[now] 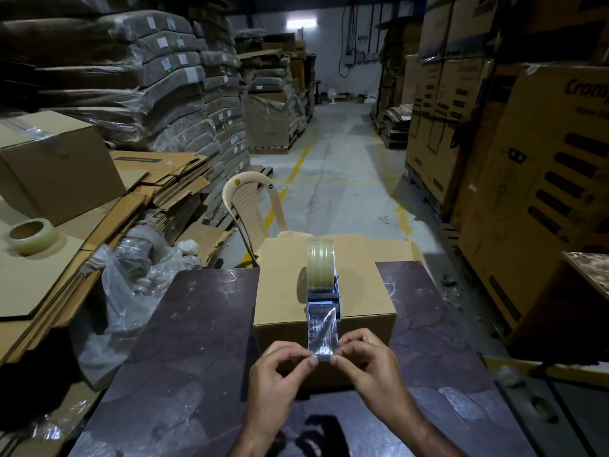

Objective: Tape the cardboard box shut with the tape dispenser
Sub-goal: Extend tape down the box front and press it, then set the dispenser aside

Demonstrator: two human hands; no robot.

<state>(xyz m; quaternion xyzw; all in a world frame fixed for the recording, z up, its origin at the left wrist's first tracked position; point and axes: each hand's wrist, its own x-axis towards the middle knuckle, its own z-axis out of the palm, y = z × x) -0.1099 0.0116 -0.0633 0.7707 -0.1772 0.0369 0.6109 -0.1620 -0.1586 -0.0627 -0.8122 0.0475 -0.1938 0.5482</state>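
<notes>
Warehouse carton (540,179) with "Crom…" print; tape dispenser (321,282) atop cardboard box (283,291)

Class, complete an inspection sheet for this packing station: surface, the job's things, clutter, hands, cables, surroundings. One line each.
Surface: dark glossy table, carrying the box.
Job's things: cardboard box with the tape dispenser standing on top; tape strip drawn down over the front edge.
Clutter: spare tape roll on flattened cardboard at left; crumpled plastic wrap beside the table.
Hands: left hand and right hand both pinch the strip's free end.
Cables: wires hang on the far wall.
Surroundings: plastic chair behind the box; stacked cartons right; wrapped bundles left.
</notes>
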